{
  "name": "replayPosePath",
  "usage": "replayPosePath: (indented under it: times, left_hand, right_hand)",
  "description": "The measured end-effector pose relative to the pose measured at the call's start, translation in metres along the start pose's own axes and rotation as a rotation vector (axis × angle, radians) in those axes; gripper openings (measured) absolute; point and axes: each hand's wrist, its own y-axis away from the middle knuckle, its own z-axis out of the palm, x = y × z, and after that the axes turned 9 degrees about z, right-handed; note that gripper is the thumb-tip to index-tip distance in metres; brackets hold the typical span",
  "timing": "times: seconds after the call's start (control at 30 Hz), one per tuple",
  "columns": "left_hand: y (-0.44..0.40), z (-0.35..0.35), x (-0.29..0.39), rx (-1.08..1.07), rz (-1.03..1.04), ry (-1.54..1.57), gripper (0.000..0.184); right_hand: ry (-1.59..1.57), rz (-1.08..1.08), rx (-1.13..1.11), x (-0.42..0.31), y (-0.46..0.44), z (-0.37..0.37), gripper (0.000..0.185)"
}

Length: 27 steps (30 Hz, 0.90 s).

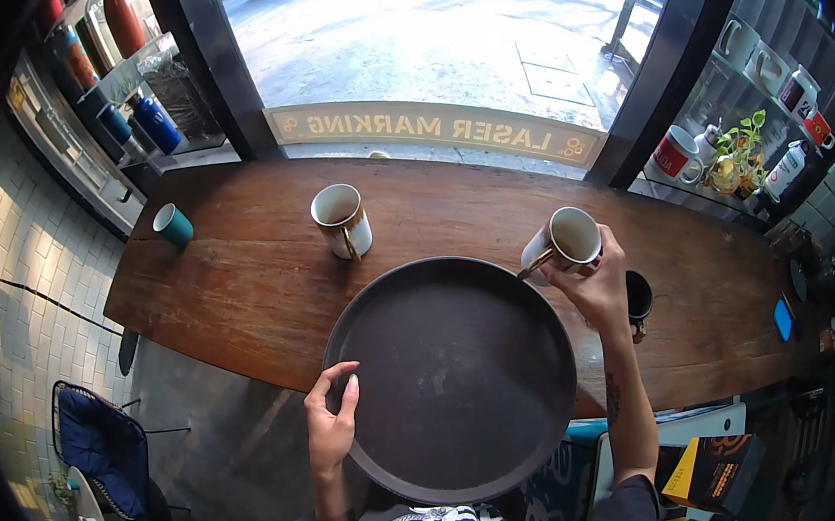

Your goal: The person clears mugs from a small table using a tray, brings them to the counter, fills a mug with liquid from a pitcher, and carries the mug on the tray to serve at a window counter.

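Note:
A round dark serving tray [451,379] lies level in front of my body, its far part over the table's near edge. My left hand [331,423] grips the tray's left rim, thumb and finger showing at the edge and the other fingers hidden. My right hand [596,283] is closed around the side of a white mug [539,250] with a gold-brown handle, just beyond the tray's far right rim. Whether that mug touches the table I cannot tell. A similar white mug [339,218] stands on the table to the left, its handle turned toward me.
The wooden table [463,210] holds a teal cup [173,225] at left, a black cup [638,297] by my right forearm and a blue object [783,319] at far right. Shelves of bottles and mugs flank the window. Boxes [714,470] sit at lower right; a chair [103,446] at lower left.

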Motion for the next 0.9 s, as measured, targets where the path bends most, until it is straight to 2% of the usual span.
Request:
replayPosePath:
  times: [0.17,0.47,0.57,0.7,0.77,0.83,0.9]
  left_hand:
    - [-0.004,-0.002,0.003,-0.022,0.013,-0.023,0.021]
    - [-0.006,-0.002,0.003,-0.034,-0.011,-0.012,0.019]
    - [-0.006,-0.003,0.003,-0.039,-0.009,-0.017,0.019]
    - [-0.004,-0.004,-0.003,-0.042,0.019,-0.028,0.018]
    - [-0.004,-0.005,-0.004,-0.052,0.024,0.001,0.017]
    - [-0.003,-0.008,-0.004,-0.043,0.024,-0.027,0.019]
    - [-0.002,-0.007,-0.004,-0.043,0.026,-0.049,0.021]
  right_hand:
    - [0.138,0.041,0.139,0.020,-0.008,0.003,0.054]
    - [0.198,0.093,0.225,0.040,-0.008,0.013,0.052]
    - [0.152,0.095,0.203,0.043,-0.005,0.014,0.060]
    - [0.009,0.078,0.219,0.035,0.010,0.009,0.057]
    - [0.220,0.052,0.494,0.010,0.033,-0.006,0.048]
    - [0.303,0.097,0.541,0.007,0.056,-0.034,0.038]
    - [0.295,0.301,0.602,0.009,0.079,-0.054,0.031]
